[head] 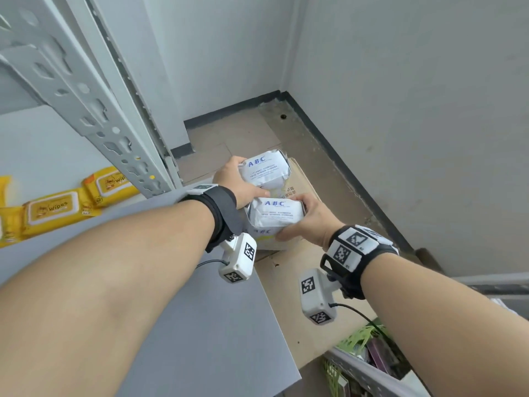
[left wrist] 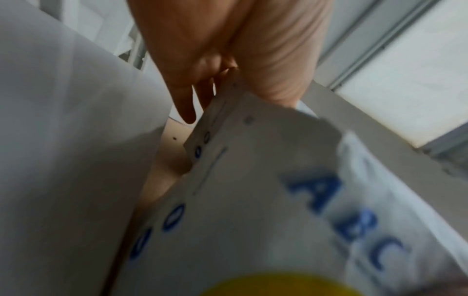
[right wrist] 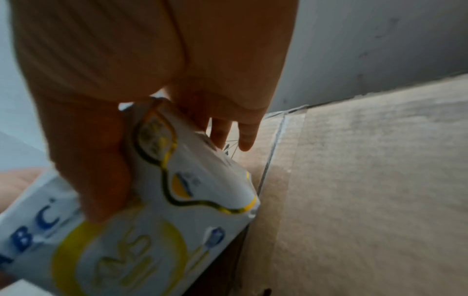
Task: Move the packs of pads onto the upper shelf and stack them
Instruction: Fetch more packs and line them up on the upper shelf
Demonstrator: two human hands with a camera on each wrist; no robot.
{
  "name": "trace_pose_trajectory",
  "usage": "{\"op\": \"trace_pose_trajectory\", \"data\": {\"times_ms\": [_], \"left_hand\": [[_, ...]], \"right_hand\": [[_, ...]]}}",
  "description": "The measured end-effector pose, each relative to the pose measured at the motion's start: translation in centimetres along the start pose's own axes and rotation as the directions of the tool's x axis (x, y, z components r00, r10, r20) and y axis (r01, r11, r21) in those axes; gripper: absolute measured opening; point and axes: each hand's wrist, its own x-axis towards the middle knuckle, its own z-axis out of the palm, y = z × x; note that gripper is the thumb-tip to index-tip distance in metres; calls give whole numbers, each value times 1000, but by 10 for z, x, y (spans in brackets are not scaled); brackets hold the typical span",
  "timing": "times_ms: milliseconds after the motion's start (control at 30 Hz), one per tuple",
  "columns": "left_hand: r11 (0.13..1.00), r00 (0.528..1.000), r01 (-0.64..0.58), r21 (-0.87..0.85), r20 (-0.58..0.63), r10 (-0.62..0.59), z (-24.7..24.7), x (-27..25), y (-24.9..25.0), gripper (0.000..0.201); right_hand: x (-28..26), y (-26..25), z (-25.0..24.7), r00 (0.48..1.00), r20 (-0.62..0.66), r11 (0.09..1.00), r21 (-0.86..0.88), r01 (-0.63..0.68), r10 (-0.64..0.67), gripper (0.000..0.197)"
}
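Observation:
Two white packs of pads with blue "ABC" print are held over a cardboard box. My left hand point(head: 240, 181) grips the farther pack point(head: 263, 170) from its left side. My right hand point(head: 312, 219) grips the nearer pack point(head: 276, 214) from the right, thumb on its front face. The two packs sit close together, almost touching. In the left wrist view my left hand point(left wrist: 228, 60) pinches the sealed edge of a pack point(left wrist: 278, 200). The right wrist view has my right hand's point(right wrist: 152, 80) thumb across the pack point(right wrist: 177, 200) with its yellow circle.
A grey shelf board point(head: 200, 310) lies under my left forearm, with a perforated metal upright point(head: 86, 96) at its left. Yellow wipes packs point(head: 51, 210) lie on a shelf further left. A cardboard box point(head: 300, 270) point(right wrist: 354, 180) is below the hands. A basket point(head: 357, 365) sits bottom right. Walls close the corner.

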Motion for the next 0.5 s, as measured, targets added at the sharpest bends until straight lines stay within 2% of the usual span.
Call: {"op": "trace_pose_trajectory", "data": {"times_ms": [133, 233, 333, 433, 500], "left_hand": [[987, 996, 84, -139, -31, -89, -24, -13, 7, 90], [959, 988, 127, -253, -53, -145, -48, -29, 12, 89], [918, 976, 162, -361, -79, -204, -75, -51, 13, 89], [891, 967, 176, -418, -98, -237, -103, -76, 13, 89], [877, 961, 182, -445, -110, -255, -122, -94, 14, 77]], "right_hand": [[-16, -8, -6, 996, 13, 942, 324, -90, 91, 68], [-34, -21, -13, 990, 73, 874, 465, -141, 121, 62], [-52, -44, -18, 989, 106, 839, 525, -141, 100, 52], [-73, -72, -20, 990, 134, 846, 524, -103, 37, 63], [-88, -91, -19, 985, 170, 856, 511, -76, -14, 68]]}}
